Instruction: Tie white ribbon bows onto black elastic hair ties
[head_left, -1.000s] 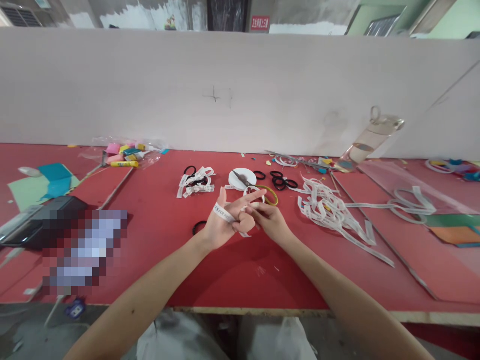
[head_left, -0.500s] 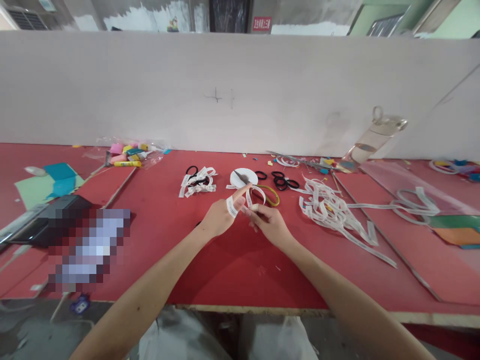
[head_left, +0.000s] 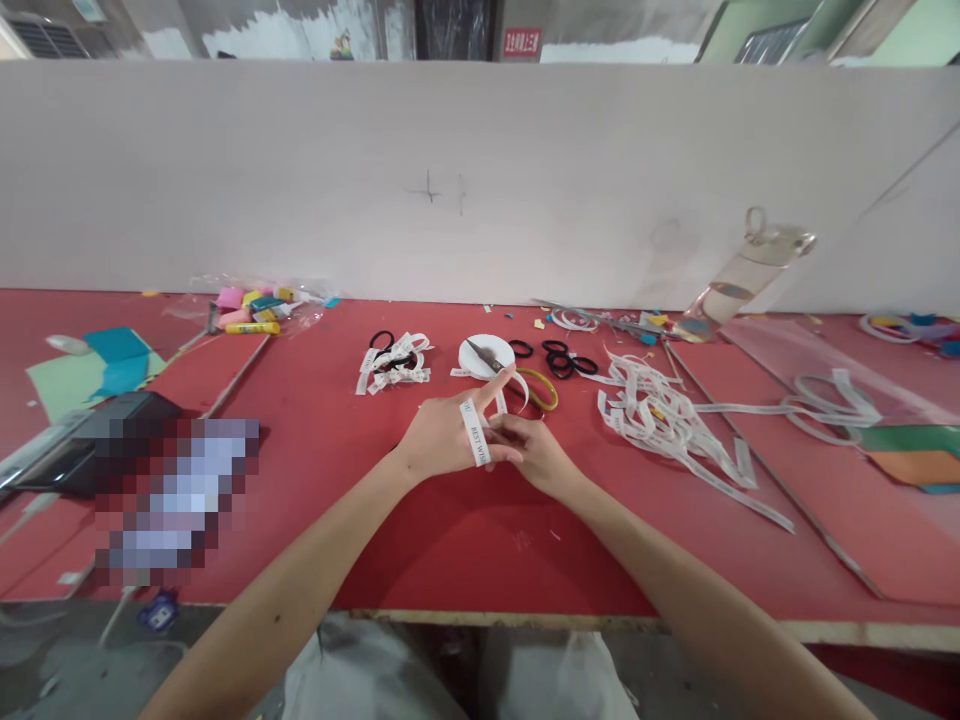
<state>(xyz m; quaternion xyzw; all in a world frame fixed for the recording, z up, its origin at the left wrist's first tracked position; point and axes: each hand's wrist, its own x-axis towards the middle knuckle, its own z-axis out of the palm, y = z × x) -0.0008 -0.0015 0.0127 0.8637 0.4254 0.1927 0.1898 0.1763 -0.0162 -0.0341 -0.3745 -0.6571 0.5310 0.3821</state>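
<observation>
A white printed ribbon [head_left: 475, 434] lies across the back of my left hand [head_left: 439, 435] and loops round it. The left index finger points out forward and the thumb reaches toward the right; the other fingers are mostly hidden. My right hand [head_left: 538, 452] is closed on the ribbon beside the left palm, its fingertips partly covered. From the hands a curl of ribbon rises toward the white ribbon roll [head_left: 471, 358] behind them. Scissors [head_left: 552, 392] with yellow handles rest there, blades over the roll. Black hair ties [head_left: 577, 366] lie to the right of it.
Cut ribbons with black bands [head_left: 397, 365] lie left of the roll. A tangled ribbon heap [head_left: 667, 420] spreads on the right. A tilted clear bottle [head_left: 739, 285] leans at the back right. A blurred phone-like object [head_left: 187, 490] and bagged colourful pieces [head_left: 251, 300] are leftward.
My left hand has turned, its thumb now lower and apart from the index finger. The ribbon stretches further down across its back. My right hand has shifted slightly down.
</observation>
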